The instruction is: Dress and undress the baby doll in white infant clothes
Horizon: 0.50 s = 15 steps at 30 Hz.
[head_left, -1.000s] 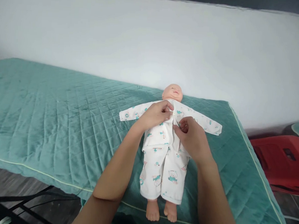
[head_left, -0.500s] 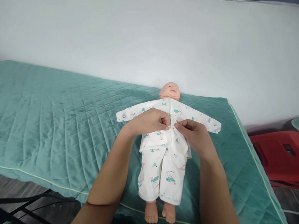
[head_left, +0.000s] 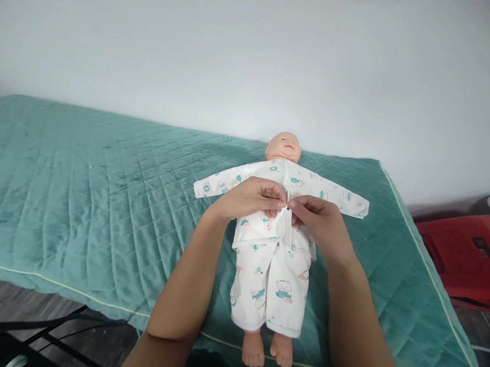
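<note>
A baby doll (head_left: 283, 146) lies on its back, dressed in a white printed shirt (head_left: 255, 228) and matching trousers (head_left: 284, 294). Its sleeves spread to both sides and its bare feet point toward me. At the middle of the chest, my left hand (head_left: 260, 198) pinches one front edge of the shirt between thumb and fingers. My right hand (head_left: 315, 214) pinches the other front edge right beside it, the fingertips almost meeting. Whether a button or snap sits between the fingertips is too small to make out.
A green quilted cover (head_left: 103, 197) lies under the doll, with pale piping along its edge. Behind it rises a white wall (head_left: 236, 55). A red plastic chair (head_left: 465, 252) stands at the right, and dark metal bars (head_left: 61, 333) are at the lower left.
My hands have drawn closer together, bringing the two shirt edges to meet at the chest. The view has shifted slightly, so the doll appears a little further right.
</note>
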Motion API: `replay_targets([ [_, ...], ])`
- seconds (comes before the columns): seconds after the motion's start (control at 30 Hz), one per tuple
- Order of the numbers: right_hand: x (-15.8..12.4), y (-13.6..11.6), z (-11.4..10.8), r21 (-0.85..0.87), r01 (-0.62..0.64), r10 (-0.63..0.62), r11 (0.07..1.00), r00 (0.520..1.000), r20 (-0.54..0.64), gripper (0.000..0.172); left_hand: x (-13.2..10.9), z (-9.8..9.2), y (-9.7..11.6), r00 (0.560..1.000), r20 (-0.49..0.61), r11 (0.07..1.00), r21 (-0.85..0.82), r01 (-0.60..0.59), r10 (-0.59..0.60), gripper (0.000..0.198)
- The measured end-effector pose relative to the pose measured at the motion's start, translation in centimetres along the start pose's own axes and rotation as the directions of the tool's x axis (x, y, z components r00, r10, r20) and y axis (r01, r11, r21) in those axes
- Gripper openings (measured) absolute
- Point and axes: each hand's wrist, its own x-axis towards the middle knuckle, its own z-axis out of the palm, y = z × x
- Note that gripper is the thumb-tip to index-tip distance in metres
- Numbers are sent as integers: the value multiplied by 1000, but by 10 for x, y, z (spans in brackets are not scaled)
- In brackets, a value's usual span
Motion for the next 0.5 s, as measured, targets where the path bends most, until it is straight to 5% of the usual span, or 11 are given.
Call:
replay_targets([
  [0.5,3,9,-1,166,-28,27,986,1000,10,30,-3,4,5,996,-59,992,106,73,-67,18],
])
